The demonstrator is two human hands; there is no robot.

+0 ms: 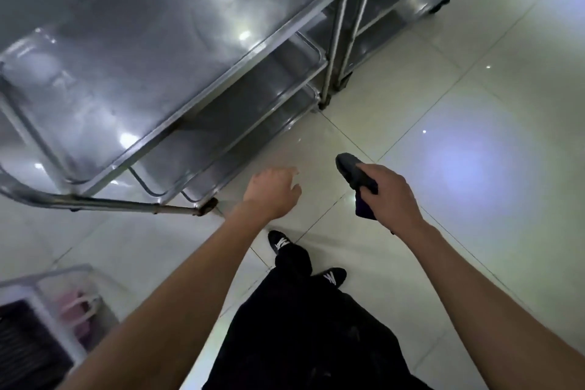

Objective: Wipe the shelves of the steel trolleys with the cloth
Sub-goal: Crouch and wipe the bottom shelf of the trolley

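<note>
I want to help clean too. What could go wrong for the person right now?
The cloth is bunched in the right hand, away from the trolley, so nothing gets wiped yet. The glossy floor might be slippery underfoot. The left hand hangs near the trolley's handle and could bump it.

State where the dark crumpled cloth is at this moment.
In the head view the dark crumpled cloth is gripped in the right hand, held over the pale tiled floor, right of the near steel trolley and touching no shelf.

Dark grey cloth (356, 172), silver trolley (164, 51), pale tiled floor (443, 98).
</note>
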